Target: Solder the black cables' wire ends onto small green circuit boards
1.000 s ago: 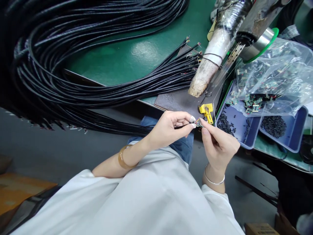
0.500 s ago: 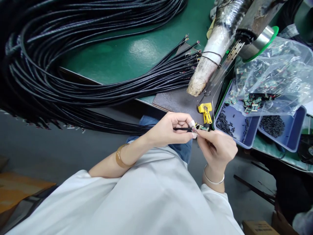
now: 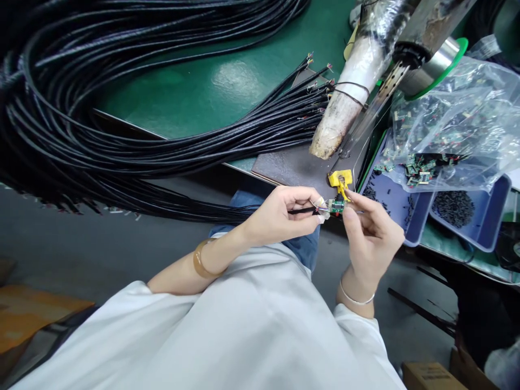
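Note:
My left hand [image 3: 290,214] is closed on a black cable [image 3: 304,210], with white coverings on its thumb and fingertip. Thin coloured wires [image 3: 320,208] fan out of the cable's end toward a small green circuit board [image 3: 337,206]. Whether the wires touch the board I cannot tell. Right of the board is my right hand [image 3: 368,227], its thumb and index finger apart beside the board's edge. Just behind the board sits a yellow clip [image 3: 340,177], partly covered by the right index finger.
Many black cables [image 3: 195,146] sweep over the green table [image 3: 170,97]. A soldering iron [image 3: 392,86] and a wrapped white tube [image 3: 335,119] point down near my hands. On the right are a solder spool [image 3: 436,67], blue trays [image 3: 493,216] of black pieces and a bag of circuit boards [image 3: 455,124].
My right hand has let go of the wire ends and moved right, its thumb and index finger spreading apart. The circuit board shows more fully. My left hand has stayed in place with the cable.

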